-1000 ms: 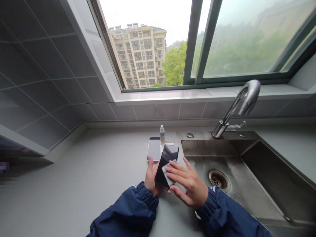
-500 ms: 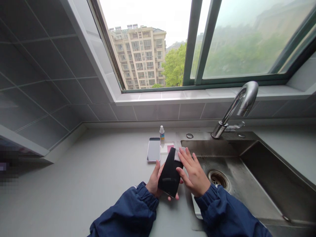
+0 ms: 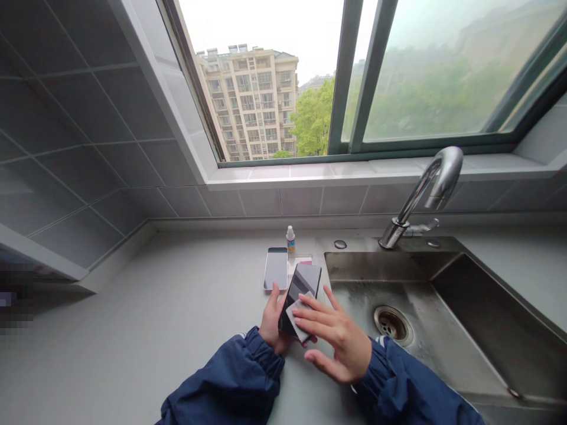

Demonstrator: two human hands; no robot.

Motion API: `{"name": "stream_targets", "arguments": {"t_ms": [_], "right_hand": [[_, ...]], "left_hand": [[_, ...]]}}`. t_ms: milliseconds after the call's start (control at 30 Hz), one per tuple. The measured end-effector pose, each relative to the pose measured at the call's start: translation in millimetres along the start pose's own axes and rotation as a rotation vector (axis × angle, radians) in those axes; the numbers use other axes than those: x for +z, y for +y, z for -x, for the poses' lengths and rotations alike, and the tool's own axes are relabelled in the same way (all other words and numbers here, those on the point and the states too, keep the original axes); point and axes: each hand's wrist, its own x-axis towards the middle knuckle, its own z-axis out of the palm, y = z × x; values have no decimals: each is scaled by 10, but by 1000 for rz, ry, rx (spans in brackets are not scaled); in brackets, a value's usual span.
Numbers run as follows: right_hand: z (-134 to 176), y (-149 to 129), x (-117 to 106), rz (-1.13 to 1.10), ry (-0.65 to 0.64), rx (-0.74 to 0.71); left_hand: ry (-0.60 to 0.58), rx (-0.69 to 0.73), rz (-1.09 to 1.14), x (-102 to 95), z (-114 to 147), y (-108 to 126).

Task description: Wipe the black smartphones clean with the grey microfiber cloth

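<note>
A dark-screened smartphone [image 3: 309, 276] rests tilted in my left hand [image 3: 270, 323], its thumb along the left edge and its other fingers underneath. My right hand [image 3: 340, 337] presses a small grey cloth [image 3: 292, 311] with zigzag edges flat onto the lower part of the screen. The fingers of that hand are stretched over the cloth, and its thumb is held apart. Just beyond, a second phone [image 3: 275, 270] lies face up on the counter. Behind it stands a small white bottle [image 3: 290, 241] with a blue and yellow label. A clear flat case [image 3: 306, 259] with something pink in it is partly hidden by the held phone.
On the right, a steel sink [image 3: 447, 330] is set into the pale counter [image 3: 199, 295], its edge close to my right hand. A chrome faucet [image 3: 427, 189] rises behind it. Beyond the counter is a partly open window [image 3: 354, 88].
My right hand has slid the cloth from the screen's upper end down to its lower part. The phone has tilted in my left hand, and its screen now shows reflections.
</note>
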Motion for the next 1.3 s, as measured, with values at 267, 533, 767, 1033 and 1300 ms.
{"name": "stream_targets", "arguments": {"t_ms": [267, 533, 767, 1033, 1300], "right_hand": [[20, 34, 25, -11, -3, -18], [116, 325, 130, 200, 118, 257], [116, 395, 157, 253, 170, 390], [72, 130, 122, 123, 43, 179], [-13, -121, 92, -45, -28, -33]], "left_hand": [[-63, -24, 39, -36, -5, 15], [-301, -178, -15, -129, -12, 15], [-311, -202, -15, -41, 10, 32], [-145, -69, -5, -69, -11, -5], [42, 23, 111, 16, -3, 6]]}}
